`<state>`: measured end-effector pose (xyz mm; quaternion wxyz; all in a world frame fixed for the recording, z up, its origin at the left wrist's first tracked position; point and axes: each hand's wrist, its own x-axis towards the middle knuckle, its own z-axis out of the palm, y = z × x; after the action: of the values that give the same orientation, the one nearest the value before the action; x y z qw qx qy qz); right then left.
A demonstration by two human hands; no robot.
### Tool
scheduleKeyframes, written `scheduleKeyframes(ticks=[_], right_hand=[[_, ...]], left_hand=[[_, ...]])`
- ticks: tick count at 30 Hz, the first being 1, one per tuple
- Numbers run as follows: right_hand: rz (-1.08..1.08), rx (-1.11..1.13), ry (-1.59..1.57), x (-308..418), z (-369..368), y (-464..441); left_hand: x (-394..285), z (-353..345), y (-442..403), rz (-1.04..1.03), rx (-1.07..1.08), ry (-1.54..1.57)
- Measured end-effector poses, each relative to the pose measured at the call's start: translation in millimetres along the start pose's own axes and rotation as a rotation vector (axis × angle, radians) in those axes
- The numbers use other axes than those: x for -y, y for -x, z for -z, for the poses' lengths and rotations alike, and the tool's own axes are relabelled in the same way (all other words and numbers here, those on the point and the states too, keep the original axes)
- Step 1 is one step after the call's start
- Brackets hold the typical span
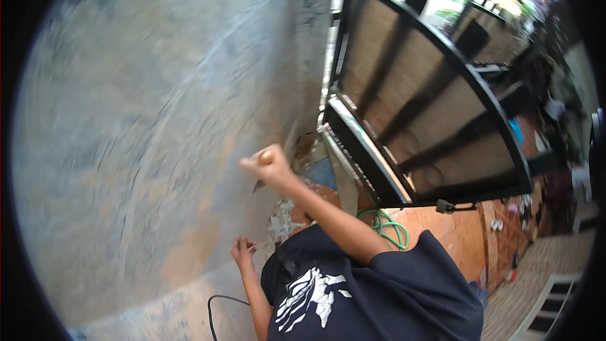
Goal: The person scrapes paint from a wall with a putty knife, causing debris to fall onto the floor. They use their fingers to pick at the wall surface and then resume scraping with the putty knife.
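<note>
My right hand [275, 169] is closed around the wooden handle [266, 157] of a scraper, close to the grey wall [158, 107]. The handle's rounded end faces me, and a dark pointed bit of the blade [257, 185] shows below the fist. Whether the blade touches the wall, I cannot tell. Lower down, my left hand [243, 249] hangs near the wall with loosely bent fingers and nothing visible in it. The wall's surface is patchy and rough, with cracks and brownish areas.
A black metal gate [435, 88] stands to the right, with a padlock [445, 206] on it. Pale flakes [281, 221] litter the floor by the wall. A green hose [394, 230] lies coiled on the orange tiles [451, 233]. A black cable [211, 312] runs at my lower left.
</note>
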<state>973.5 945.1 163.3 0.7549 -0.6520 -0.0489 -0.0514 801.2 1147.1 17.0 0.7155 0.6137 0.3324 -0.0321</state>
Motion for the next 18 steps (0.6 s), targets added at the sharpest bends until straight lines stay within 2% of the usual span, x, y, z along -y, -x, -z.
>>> scheduleKeyframes(ticks=[2, 4, 6, 8, 10, 11, 13, 14, 16, 17, 18], right_hand=[[0.159, 0.123, 0.119, 0.1, 10.0, 8.1], [0.151, 0.084, 0.115, -3.5, 15.8, 22.3], [0.059, 0.047, 0.033, -4.0, 28.6, 41.9], [0.077, 0.007, 0.014, -2.0, 34.0, 48.8], [0.082, 0.069, 0.215, 1.5, 42.1, 50.1], [0.096, 0.04, 0.233, 4.0, 41.0, 56.5], [0.324, -0.02, 0.344, 13.2, 29.6, 67.9], [0.332, -0.026, 0.358, 22.7, 27.8, 75.3], [0.268, 0.009, 0.633, 35.8, 21.3, 94.3], [0.358, -0.026, 0.742, 34.0, 17.5, 99.3], [0.349, -0.024, 0.749, 32.6, 10.7, 110.2]], left_hand=[[-30.0, -38.3, -13.4, -0.142, 0.048, -0.135], [-65.3, -73.6, -18.6, -0.365, 0.151, -0.252], [-88.6, -106.4, -34.2, -0.417, 0.484, -0.35], [-99.8, -121.8, -32.0, -0.449, 0.731, -0.436], [-108.0, -138.1, -19.7, -0.538, 0.979, -0.768], [-112.2, -144.7, -8.8, -0.557, 1.011, -0.766], [-117.5, -150.7, 10.1, -0.858, 1.067, -0.831], [-114.3, -148.2, 10.4, -0.871, 1.077, -0.82], [-105.6, -131.4, 9.6, -0.834, 0.941, -0.903], [-104.2, -130.2, 26.9, -1.02, 0.746, -0.7], [-101.2, -126.3, 34.3, -1.003, 0.681, -0.614]])
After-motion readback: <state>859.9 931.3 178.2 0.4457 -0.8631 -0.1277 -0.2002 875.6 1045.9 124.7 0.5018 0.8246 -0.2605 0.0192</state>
